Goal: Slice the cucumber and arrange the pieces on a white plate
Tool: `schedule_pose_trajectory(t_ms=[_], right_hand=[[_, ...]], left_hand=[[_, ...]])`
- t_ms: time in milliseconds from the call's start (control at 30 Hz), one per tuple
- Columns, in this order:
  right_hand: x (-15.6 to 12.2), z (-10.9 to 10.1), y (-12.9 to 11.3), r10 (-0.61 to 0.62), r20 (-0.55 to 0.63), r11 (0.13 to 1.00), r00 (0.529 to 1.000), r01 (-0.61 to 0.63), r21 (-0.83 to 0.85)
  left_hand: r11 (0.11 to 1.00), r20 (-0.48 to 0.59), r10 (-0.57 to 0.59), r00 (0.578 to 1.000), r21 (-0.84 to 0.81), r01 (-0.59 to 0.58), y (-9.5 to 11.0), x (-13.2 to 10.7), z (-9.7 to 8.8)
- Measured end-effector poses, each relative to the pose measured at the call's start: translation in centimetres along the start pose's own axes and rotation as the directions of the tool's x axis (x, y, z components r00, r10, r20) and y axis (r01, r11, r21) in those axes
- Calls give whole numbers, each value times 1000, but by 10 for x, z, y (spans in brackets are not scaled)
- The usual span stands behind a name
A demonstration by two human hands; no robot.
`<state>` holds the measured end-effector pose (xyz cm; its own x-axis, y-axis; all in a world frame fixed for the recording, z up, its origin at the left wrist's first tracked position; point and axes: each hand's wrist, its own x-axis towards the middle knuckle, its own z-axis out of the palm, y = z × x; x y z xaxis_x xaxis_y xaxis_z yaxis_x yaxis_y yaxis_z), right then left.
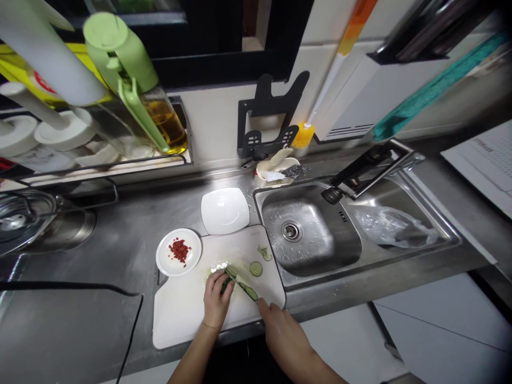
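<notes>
On the white cutting board (180, 314), my left hand (218, 293) is closed around a dark green cucumber (226, 284), mostly covered by the fingers. My right hand (282, 328) grips a knife (242, 286); its handle is hidden in the fist. The blade lies against the cucumber's cut end, with green slices along it. Farther right on the board lie a round cucumber slice (256, 268) and some thin scraps (264, 253). The board's surface around the blade looks wet.
A round plate with chopped red bits (161, 256) overlaps the board's upper left corner. Behind the board sits a white square dish (225, 210). To the right is a steel sink (276, 213) with a black faucet (352, 173) and a plastic bag (394, 226). An oil bottle (166, 122) stands on the left shelf.
</notes>
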<state>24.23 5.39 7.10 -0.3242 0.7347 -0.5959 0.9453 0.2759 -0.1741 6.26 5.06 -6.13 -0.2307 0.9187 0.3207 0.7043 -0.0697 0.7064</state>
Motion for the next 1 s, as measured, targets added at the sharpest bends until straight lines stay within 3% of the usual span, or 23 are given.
schedule_pose_trajectory(t_ms=[300, 633, 1000], right_hand=[[6, -7, -4, -29, -18, 999, 999, 28, -39], [17, 1, -7, -65, -65, 997, 996, 62, -54], [29, -5, -16, -32, -59, 999, 998, 30, -27]], left_hand=[[1000, -6, 2, 1000, -10, -2, 1, 1, 0], [1000, -3, -7, 1000, -8, 7, 0, 0, -1], [999, 23, -24, 999, -28, 25, -1, 1, -1]])
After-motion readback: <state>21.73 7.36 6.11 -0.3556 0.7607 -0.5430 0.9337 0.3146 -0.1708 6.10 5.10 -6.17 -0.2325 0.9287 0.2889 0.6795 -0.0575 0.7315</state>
